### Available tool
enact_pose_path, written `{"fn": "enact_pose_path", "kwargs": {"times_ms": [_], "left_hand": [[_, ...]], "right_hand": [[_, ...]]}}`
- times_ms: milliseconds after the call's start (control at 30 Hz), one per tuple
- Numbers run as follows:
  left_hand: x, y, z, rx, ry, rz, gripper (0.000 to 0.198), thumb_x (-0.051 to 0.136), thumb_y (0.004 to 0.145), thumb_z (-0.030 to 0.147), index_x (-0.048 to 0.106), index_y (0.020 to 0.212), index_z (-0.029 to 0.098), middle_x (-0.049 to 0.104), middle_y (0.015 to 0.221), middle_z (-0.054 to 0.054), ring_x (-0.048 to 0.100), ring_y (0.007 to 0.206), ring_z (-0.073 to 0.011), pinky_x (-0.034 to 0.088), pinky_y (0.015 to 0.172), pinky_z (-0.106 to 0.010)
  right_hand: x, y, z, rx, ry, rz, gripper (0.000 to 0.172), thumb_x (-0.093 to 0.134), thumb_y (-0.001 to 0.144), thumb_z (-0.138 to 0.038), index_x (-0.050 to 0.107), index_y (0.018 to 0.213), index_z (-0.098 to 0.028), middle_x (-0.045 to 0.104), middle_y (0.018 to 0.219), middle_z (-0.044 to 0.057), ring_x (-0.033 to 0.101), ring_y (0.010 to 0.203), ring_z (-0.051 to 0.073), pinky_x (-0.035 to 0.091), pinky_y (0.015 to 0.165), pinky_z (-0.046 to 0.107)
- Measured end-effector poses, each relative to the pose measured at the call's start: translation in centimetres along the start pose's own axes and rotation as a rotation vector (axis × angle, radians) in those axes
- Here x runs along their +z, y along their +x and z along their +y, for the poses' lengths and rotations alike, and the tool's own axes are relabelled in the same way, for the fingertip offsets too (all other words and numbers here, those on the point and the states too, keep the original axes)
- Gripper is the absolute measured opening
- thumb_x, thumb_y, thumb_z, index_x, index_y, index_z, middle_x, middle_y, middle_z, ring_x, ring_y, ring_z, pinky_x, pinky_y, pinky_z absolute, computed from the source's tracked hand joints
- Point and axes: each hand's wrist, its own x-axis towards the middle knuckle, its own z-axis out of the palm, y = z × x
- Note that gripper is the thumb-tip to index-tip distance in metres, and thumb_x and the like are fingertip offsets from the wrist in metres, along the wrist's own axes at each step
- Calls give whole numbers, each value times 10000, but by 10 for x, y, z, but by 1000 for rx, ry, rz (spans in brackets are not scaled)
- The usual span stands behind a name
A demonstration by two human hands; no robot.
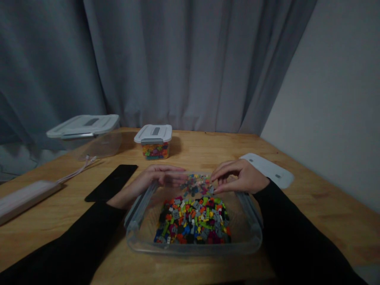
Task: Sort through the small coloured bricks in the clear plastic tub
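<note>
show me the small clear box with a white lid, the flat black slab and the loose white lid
small clear box with white lid (153, 133), head view, middle of its lid
flat black slab (112, 182), head view, its middle
loose white lid (268, 169), head view, its bare top

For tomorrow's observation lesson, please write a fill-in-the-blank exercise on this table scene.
1. The left hand and right hand are at the ____ edge of the bin of bricks.
2. The small tub behind it has its lid ____.
3. A loose lid lies on the table to the bin's ____.
4. A black slab lies to the bin's ____.
Missing words: far; on; right; left.
</note>
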Motion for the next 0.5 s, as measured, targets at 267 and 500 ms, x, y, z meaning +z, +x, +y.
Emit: {"fn": "enact_pose_path", "kwargs": {"times_ms": [267, 500], "left_hand": [[-6, 3, -5, 4, -33, 6, 594, 551, 625, 56, 818, 1142, 179, 793, 1208, -99, 723, 1182, -323, 496, 1117, -475], [-3, 2, -3, -9, -47, 8, 587, 545, 633, 38, 824, 1126, 194, 795, 1207, -89, 717, 1196, -307, 479, 1135, -470]], "right_hand": [[-8, 7, 39, 86, 48, 376, 394, 656, 950, -538, 811, 956, -175, 776, 934, 94, 656, 686, 151, 567, 639, 292], [12, 9, 121, 249, -358, 124, 545, 870, 758, -461, 757, 1213, -183, 689, 1248, 175, 644, 1158, 303, 543, 1003, 468]]}}
